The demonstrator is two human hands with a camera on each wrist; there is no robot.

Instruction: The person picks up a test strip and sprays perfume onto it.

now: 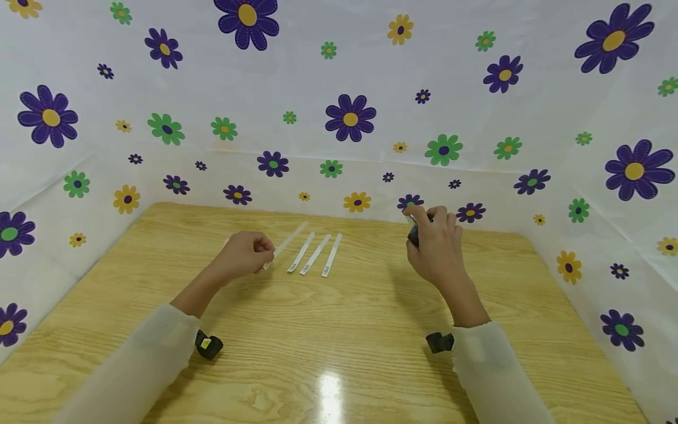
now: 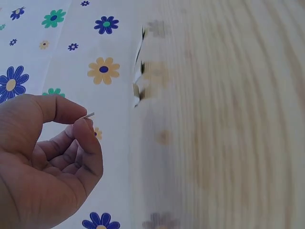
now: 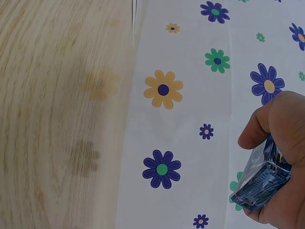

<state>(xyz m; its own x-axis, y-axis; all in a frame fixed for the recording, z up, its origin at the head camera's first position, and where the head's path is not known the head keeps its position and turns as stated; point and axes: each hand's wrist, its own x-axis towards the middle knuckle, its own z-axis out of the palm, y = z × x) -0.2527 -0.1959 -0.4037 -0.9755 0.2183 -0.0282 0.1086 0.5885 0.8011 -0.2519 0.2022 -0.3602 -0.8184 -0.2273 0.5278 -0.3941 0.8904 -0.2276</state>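
Note:
My left hand [image 1: 242, 257] pinches the near end of a narrow white paper test strip [image 1: 290, 240] between thumb and index finger. Only the tip of that strip [image 2: 89, 115] shows in the left wrist view. On the table just to its right lie three similar white strips [image 1: 315, 254], side by side, with small dark print at their near ends. My right hand [image 1: 439, 246] grips a dark blue glass perfume bottle [image 1: 414, 235] above the table, its index finger at the bottle's top. In the right wrist view the clear, faceted base of the bottle [image 3: 264, 183] faces the camera.
The wood-grain table [image 1: 296, 330] carries the loose strips near its back edge. White cloth [image 1: 296, 76] printed with flowers stands behind and at both sides. Black camera straps [image 1: 209, 345] sit at both sleeve cuffs.

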